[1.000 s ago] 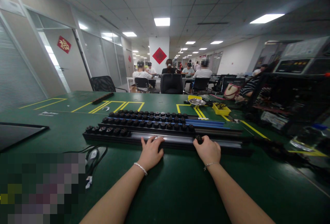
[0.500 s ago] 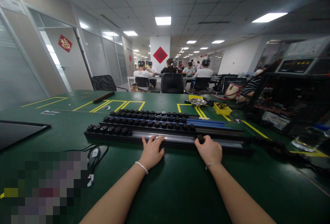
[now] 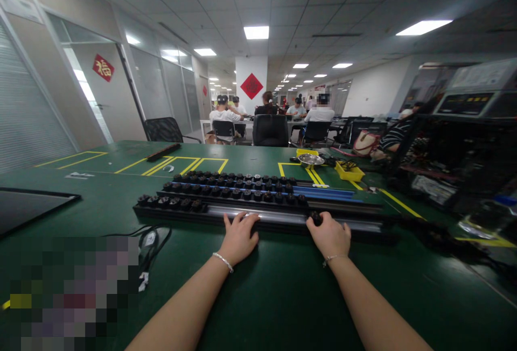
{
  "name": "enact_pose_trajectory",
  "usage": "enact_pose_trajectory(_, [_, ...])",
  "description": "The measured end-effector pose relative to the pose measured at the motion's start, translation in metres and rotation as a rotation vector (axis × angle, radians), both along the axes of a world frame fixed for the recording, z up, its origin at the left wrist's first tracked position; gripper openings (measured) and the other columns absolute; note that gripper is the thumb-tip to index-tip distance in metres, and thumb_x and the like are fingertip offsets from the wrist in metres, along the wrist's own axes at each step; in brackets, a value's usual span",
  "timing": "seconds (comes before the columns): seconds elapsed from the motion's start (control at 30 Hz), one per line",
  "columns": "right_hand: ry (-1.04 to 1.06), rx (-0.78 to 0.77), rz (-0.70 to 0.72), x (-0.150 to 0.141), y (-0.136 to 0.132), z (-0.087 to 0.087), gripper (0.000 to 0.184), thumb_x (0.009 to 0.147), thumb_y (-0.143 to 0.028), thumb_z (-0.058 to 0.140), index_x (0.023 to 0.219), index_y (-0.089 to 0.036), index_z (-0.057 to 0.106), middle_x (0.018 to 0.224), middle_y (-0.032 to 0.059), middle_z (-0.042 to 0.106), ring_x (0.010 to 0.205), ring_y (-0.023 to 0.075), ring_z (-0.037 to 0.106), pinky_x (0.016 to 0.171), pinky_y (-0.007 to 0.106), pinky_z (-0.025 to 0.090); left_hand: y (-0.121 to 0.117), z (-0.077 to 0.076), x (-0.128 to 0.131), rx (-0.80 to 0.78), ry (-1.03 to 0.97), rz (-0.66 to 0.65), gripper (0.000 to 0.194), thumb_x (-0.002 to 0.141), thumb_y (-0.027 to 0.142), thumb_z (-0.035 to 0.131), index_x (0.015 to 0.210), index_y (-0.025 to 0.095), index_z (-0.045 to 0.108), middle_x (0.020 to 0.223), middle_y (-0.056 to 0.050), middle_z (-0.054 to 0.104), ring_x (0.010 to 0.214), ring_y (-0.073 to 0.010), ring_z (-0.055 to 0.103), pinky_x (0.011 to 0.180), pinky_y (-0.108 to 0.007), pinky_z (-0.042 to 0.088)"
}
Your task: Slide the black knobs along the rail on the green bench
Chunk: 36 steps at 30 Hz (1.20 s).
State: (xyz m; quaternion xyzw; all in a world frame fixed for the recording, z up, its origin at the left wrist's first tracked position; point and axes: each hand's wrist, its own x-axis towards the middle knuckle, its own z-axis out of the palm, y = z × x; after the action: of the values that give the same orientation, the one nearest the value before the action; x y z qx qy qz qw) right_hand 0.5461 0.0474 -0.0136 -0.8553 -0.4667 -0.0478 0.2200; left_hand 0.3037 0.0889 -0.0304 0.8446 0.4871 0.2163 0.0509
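Across the table lies a long black track rail with a shiny inner channel. Several black round socket modules sit in a row at its left end. My left hand rests on the rail's middle, fingers spread, holding nothing. Further right, my right hand pinches one black socket module at the rail, between thumb and fingers. Whether that module is seated in the channel is hard to tell. Just behind are more rails, some blue, with rows of similar black modules on their left parts.
A metal bowl and a yellow bin stand at the back right. A dark flat panel lies at the left, with a black cable nearer. Cluttered equipment borders the right. Several people sit at a far table.
Almost nothing differs. My right hand's fingers have shifted very slightly at the module; the left hand stays on the rail. The whole view has moved a touch.
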Motion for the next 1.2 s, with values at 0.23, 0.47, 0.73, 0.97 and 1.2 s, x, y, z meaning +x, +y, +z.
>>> enact_pose_trajectory(0.23, [-0.004, 0.000, -0.003, 0.0036, 0.0015, -0.0016, 0.036, 0.078, -0.046, 0.038, 0.092, -0.019, 0.057, 0.078, 0.0078, 0.067, 0.082, 0.0227, 0.060, 0.093, 0.040, 0.026, 0.0006, 0.0000, -0.0004, -0.004, -0.022, -0.015, 0.043, 0.079, 0.024, 0.047, 0.121, 0.032, 0.044, 0.129, 0.000, 0.052, 0.126, -0.0246, 0.034, 0.102, -0.069, -0.002])
enact_pose_trajectory(0.47, [0.003, 0.013, 0.007, 0.0039, 0.0010, -0.0012, 0.033, 0.078, -0.045, 0.038, 0.086, -0.019, 0.057, 0.077, 0.0069, 0.067, 0.080, 0.0221, 0.060, 0.090, 0.038, 0.029, 0.0014, -0.0021, -0.0012, 0.007, -0.027, -0.016, 0.044, 0.078, 0.023, 0.047, 0.121, 0.033, 0.044, 0.129, 0.001, 0.052, 0.125, -0.0246, 0.034, 0.102, -0.069, -0.002])
enact_pose_trajectory(0.73, [-0.033, -0.003, -0.016, 0.0050, -0.0010, 0.0028, 0.034, 0.078, -0.045, 0.039, 0.089, -0.018, 0.058, 0.077, 0.0085, 0.066, 0.079, 0.0234, 0.060, 0.082, 0.035, 0.034, 0.0009, -0.0008, -0.0012, -0.002, -0.026, -0.018, 0.043, 0.078, 0.024, 0.048, 0.121, 0.032, 0.044, 0.129, 0.001, 0.052, 0.126, -0.0244, 0.034, 0.102, -0.069, -0.003])
enact_pose_trajectory(0.97, [-0.002, -0.001, -0.019, 0.0070, -0.0009, 0.0013, 0.034, 0.077, -0.045, 0.038, 0.088, -0.019, 0.057, 0.077, 0.0076, 0.066, 0.081, 0.0234, 0.060, 0.093, 0.041, 0.027, 0.0005, -0.0011, -0.0005, 0.009, -0.021, -0.014, 0.043, 0.078, 0.023, 0.047, 0.120, 0.032, 0.044, 0.129, 0.001, 0.053, 0.126, -0.0241, 0.034, 0.102, -0.069, -0.003])
enact_pose_trajectory(1.2, [0.035, -0.009, -0.033, 0.0096, -0.0015, 0.0019, 0.035, 0.076, -0.046, 0.038, 0.089, -0.020, 0.057, 0.077, 0.0067, 0.066, 0.080, 0.0238, 0.059, 0.098, 0.047, 0.020, 0.0011, -0.0016, -0.0012, 0.006, -0.046, -0.022, 0.044, 0.078, 0.023, 0.047, 0.121, 0.032, 0.044, 0.129, 0.001, 0.052, 0.126, -0.0244, 0.034, 0.102, -0.069, -0.004])
